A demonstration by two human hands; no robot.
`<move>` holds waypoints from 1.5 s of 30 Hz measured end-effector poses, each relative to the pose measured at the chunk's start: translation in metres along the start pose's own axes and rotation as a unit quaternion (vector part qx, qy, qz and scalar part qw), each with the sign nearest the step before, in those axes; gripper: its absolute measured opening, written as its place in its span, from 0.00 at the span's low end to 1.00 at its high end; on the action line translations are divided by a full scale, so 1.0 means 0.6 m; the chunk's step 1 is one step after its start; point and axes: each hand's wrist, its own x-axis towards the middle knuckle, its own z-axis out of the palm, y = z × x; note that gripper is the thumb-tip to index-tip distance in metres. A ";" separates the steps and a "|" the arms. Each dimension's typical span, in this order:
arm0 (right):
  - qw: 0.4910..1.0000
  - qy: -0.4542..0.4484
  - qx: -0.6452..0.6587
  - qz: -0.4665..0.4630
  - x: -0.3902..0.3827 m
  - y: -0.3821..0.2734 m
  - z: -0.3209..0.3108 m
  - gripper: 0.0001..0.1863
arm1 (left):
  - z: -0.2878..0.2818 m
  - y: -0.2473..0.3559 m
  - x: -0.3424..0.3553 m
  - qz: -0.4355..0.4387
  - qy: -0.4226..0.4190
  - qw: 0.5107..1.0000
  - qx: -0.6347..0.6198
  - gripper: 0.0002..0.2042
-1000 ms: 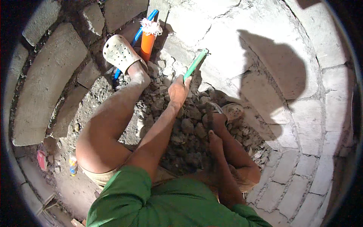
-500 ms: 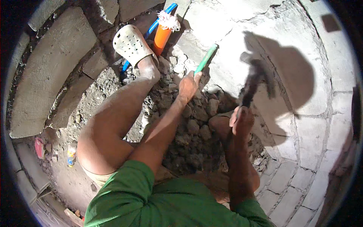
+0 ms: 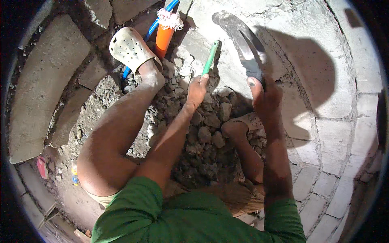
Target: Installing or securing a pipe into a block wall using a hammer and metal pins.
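1. Pale masonry (image 3: 336, 135) fills the right side of your view in cracked, jointed blocks, with a large rounded shadow (image 3: 310, 73) across it.
2. On your left lies a long stone slab (image 3: 46, 87), set among darker joints.
3. Your green shirt (image 3: 198, 220) spans the lower edge.
4. Your left leg (image 3: 113, 121) is bent outward; your right leg (image 3: 249, 156) is bent on the other side.
5. Between your legs lies rubble (image 3: 204, 150), loose grey lumps and finer grit.
6. Your left foot wears a cream clog (image 3: 129, 46) with holes; another clog (image 3: 253, 121) shows partly behind your right forearm.
7. Your right hand (image 3: 268, 99) is closed around the dark lower part of a curved tool (image 3: 237, 36), thumb uppermost. Its metal upper part arcs up and leftward over the pale stone; you cannot tell how far above.
8. Your left hand (image 3: 197, 91), over the rubble, is wrapped around the lower end of a green rod (image 3: 210, 58). The rod slants up toward the pale stone; whether its tip touches is unclear.
9. Just beside the cream clog stands an orange cylinder (image 3: 163, 41) topped by a whitish shredded tuft (image 3: 169, 19), with a blue bar (image 3: 151, 30) slanting behind.
10. Far left, a small red object (image 3: 42, 167) lies on the ground.
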 end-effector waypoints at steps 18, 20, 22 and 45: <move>0.998 -0.058 -0.001 -0.026 0.046 -0.108 -0.022 0.17 | 0.030 -0.027 0.007 -0.035 0.017 0.996 -0.077 0.24; 0.994 -0.104 -0.032 0.005 0.047 -0.106 -0.015 0.20 | 0.041 -0.022 0.006 -0.028 0.029 0.997 -0.065 0.24; 0.982 -0.116 -0.139 -0.054 0.061 -0.055 0.002 0.22 | 0.049 -0.002 0.001 -0.040 0.009 0.998 -0.055 0.25; 0.991 -0.043 -0.117 0.051 0.016 -0.066 -0.079 0.12 | 0.013 0.044 -0.019 0.074 0.070 0.973 0.207 0.21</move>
